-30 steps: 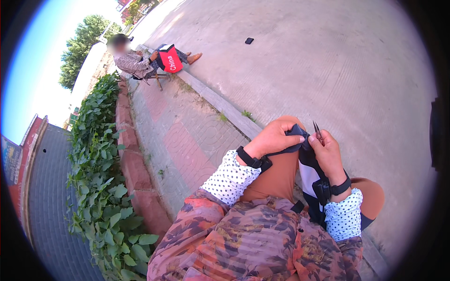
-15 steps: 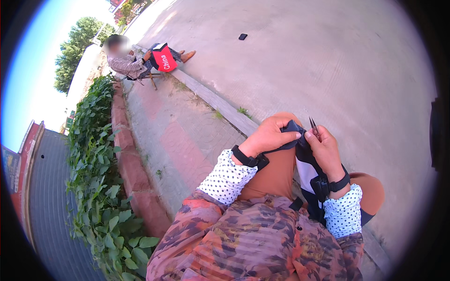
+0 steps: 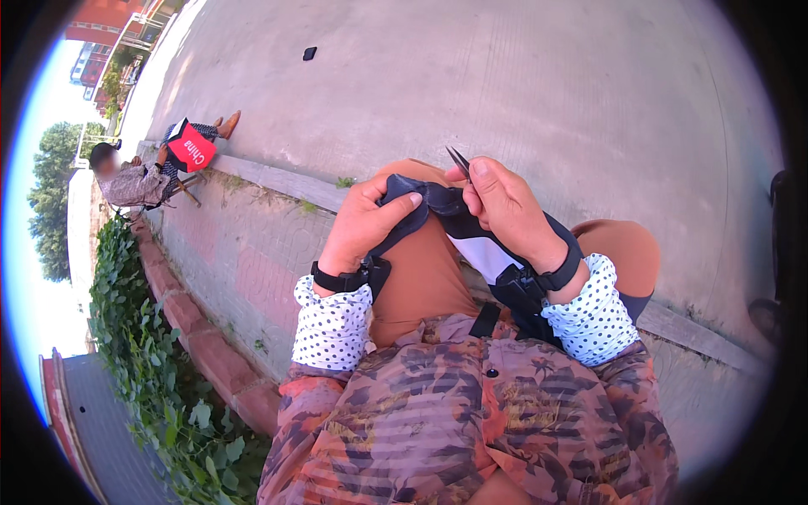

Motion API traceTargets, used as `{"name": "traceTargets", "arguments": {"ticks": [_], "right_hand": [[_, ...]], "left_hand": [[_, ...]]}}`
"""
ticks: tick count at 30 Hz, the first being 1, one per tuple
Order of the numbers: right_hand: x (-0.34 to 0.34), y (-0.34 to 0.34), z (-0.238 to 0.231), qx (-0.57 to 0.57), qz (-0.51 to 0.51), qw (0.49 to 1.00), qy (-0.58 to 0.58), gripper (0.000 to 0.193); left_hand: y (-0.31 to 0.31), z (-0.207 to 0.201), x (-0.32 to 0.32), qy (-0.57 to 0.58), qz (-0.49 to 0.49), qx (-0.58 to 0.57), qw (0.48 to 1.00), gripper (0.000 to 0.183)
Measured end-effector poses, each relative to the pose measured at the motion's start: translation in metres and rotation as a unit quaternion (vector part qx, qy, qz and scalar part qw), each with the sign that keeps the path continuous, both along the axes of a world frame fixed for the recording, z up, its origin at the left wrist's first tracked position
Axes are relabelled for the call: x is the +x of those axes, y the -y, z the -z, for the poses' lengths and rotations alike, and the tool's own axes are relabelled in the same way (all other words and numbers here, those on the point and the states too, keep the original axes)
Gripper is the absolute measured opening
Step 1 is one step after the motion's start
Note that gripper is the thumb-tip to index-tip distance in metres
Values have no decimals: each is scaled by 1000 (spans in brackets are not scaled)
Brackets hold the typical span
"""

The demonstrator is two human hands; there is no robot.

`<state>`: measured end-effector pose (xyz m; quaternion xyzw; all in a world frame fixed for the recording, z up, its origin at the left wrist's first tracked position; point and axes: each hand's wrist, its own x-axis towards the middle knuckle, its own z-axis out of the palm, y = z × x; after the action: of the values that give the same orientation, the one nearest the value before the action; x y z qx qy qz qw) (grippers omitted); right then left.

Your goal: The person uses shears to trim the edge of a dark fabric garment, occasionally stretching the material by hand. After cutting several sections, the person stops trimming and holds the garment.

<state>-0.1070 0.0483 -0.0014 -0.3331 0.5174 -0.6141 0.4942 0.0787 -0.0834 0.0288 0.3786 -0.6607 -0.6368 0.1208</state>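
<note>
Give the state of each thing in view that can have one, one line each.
Left hand: closed, pinching dark cloth
Dark cloth: bunched at the left hand
Right hand: closed around pointed tool
Pointed tool: tips slightly apart
Wrist straps: fastened
Co-worker: seated
Small black object: lying on pavement

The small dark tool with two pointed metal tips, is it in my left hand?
No, the small pointed dark metal tool is in your right hand, while your left hand pinches the dark navy cloth.
</note>
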Motion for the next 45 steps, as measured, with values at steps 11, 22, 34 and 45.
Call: {"name": "traceTargets", "arguments": {"ticks": [11, 22, 34, 45], "right_hand": [[16, -15, 15, 28, -109, 993, -48, 45], [18, -11, 17, 45, -115, 992, -29, 48], [25, -7, 20, 88, -103, 985, 111, 47], [38, -5, 22, 26, -48, 995, 81, 43]], "left_hand": [[-4, 0, -5, -5, -25, 21, 999, 16], [-4, 1, -4, -3, -18, 2, 1000, 16], [-5, 5, -7, -43, -28, 10, 999, 15], [-7, -3, -16, -16, -81, 23, 996, 14]]}}
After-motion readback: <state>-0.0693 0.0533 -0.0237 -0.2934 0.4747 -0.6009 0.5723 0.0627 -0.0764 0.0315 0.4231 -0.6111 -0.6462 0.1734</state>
